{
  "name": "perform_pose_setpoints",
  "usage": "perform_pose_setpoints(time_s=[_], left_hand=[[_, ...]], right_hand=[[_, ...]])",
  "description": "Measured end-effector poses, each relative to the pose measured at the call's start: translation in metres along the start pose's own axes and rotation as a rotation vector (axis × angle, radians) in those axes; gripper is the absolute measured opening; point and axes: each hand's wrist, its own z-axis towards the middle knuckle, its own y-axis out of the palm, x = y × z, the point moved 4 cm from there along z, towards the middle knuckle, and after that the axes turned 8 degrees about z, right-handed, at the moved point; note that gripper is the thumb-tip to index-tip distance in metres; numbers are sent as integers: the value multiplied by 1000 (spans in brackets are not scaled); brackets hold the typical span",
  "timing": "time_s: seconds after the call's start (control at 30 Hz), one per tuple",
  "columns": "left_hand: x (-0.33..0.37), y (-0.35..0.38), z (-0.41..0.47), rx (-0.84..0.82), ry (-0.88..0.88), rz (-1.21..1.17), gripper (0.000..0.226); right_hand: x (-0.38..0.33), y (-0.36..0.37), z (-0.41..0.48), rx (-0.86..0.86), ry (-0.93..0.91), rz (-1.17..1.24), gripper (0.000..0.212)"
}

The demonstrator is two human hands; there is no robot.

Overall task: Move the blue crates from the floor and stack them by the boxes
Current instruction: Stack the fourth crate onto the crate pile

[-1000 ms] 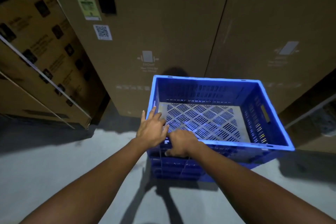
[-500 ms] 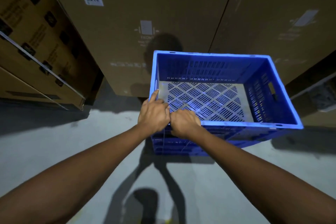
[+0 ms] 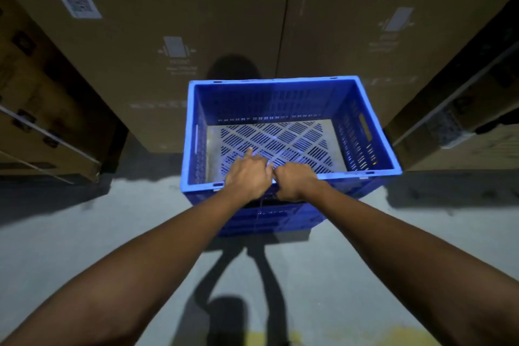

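Two hands of yours meet on the near long rim of the blue slotted plastic crate [image 3: 280,146]: your left hand [image 3: 248,177] curls over it with the index finger stretched inward, and your right hand [image 3: 295,182] is clenched round it. Open side up, the crate stands above the grey concrete floor [image 3: 84,233], its long axis running left to right and a handle slot in its right short wall. Its far wall stands just beside the tall brown cardboard boxes [image 3: 224,8]. To the left, strapped brown cartons [image 3: 42,121] lean, apart from the crate.
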Motion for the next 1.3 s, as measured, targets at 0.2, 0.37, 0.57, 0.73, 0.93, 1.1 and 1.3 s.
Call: perform_pose_setpoints(time_s=[0.2, 0.37, 0.57, 0.73, 0.93, 1.1, 1.3], left_hand=[[51, 7, 25, -109, -64, -24, 29], [44, 21, 31, -47, -90, 81, 30], [49, 16, 28, -72, -66, 140, 29], [98, 4, 29, -12, -10, 122, 38], [193, 6, 57, -1, 147, 72, 39], [213, 9, 74, -25, 175, 88, 36], [211, 26, 80, -16, 110, 92, 50]], right_hand=[[50, -2, -8, 65, 35, -24, 31], [53, 7, 1, 168, 27, -37, 28], [55, 2, -5, 114, -58, 40, 24], [104, 0, -20, 86, -122, 60, 34], [214, -2, -38, 168, -181, -182, 43], [225, 0, -36, 281, -233, -270, 62], [228, 7, -36, 351, -193, -216, 61]])
